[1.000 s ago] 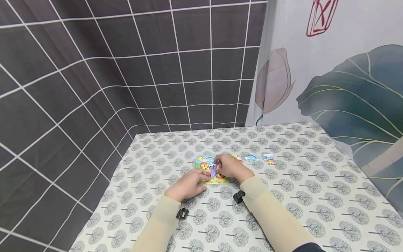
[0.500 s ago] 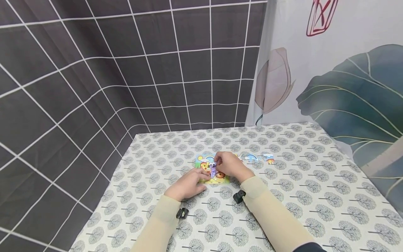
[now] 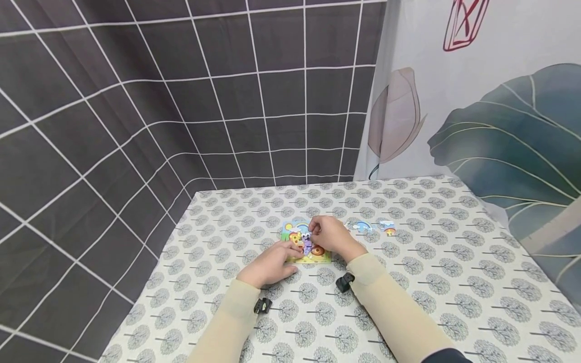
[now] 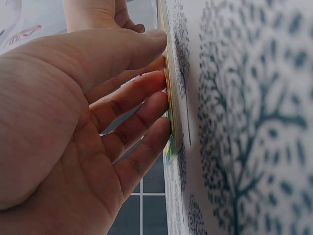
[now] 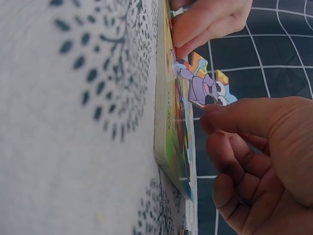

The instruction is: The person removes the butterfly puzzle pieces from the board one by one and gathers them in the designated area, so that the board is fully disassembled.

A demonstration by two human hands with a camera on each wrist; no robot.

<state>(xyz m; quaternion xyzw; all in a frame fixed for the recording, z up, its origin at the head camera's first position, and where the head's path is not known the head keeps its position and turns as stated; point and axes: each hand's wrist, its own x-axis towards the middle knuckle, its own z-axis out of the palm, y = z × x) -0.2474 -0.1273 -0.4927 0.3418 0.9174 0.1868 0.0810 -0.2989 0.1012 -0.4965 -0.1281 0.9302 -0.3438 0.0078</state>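
Jigsaw piece point(image 5: 208, 88), flat and knobbed along its edges, printed with a purple cartoon animal, stands tilted over the puzzle board point(image 3: 313, 260). The right grip point(image 3: 333, 235) pinches its upper end between thumb and fingertip, the other fingers curled below. Left of it, the left grip point(image 3: 272, 262) is loosely spread, fingers extended, fingertips resting on the board. Thin and stiff, with a pale square-cut edge and a bright print, the board lies flat on the cloth-covered desk point(image 3: 436, 292). Loose blue-printed pieces point(image 3: 363, 227) lie to its right. Behind hangs a dark, white-gridded curtain point(image 3: 281, 96), softly creased.
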